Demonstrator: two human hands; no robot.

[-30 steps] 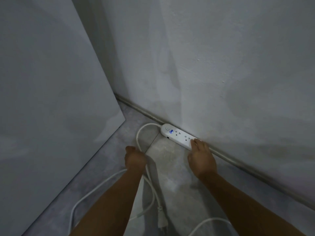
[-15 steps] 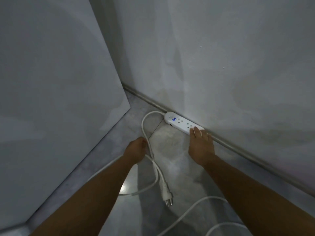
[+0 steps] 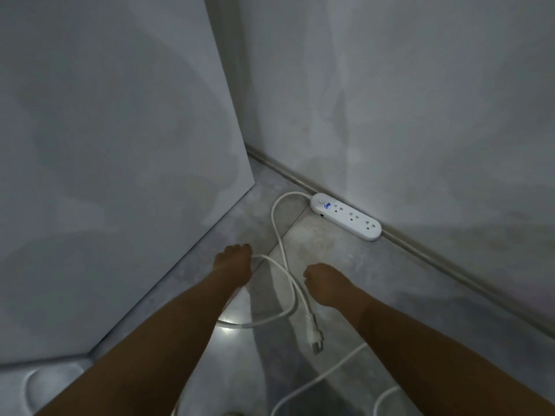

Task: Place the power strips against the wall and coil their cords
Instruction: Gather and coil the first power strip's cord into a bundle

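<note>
While the white power strip (image 3: 345,216) lies flat on the floor (image 3: 387,283), its long side set along the baseboard (image 3: 450,267) at the foot of the wall (image 3: 420,100), both of the person's hands hang low over the tiles, well short of it. A small blue light shows near the strip's left end. Its cord (image 3: 280,244) leaves that end, bends round toward the camera and runs down between the two forearms, loosely looped, to the plug (image 3: 316,342) lying on the floor. The left hand (image 3: 232,264) is seen from behind with its fingers curled downward and close together; a run of the cord comes out from its right edge, so it appears to grip the cord there. The right hand (image 3: 322,283) sits just beside the cord with its fingers tucked under, and whether they touch anything cannot be told. A second cord (image 3: 327,375) snakes across the floor by the right forearm. A tall grey panel (image 3: 120,175) stands on the left.
</note>
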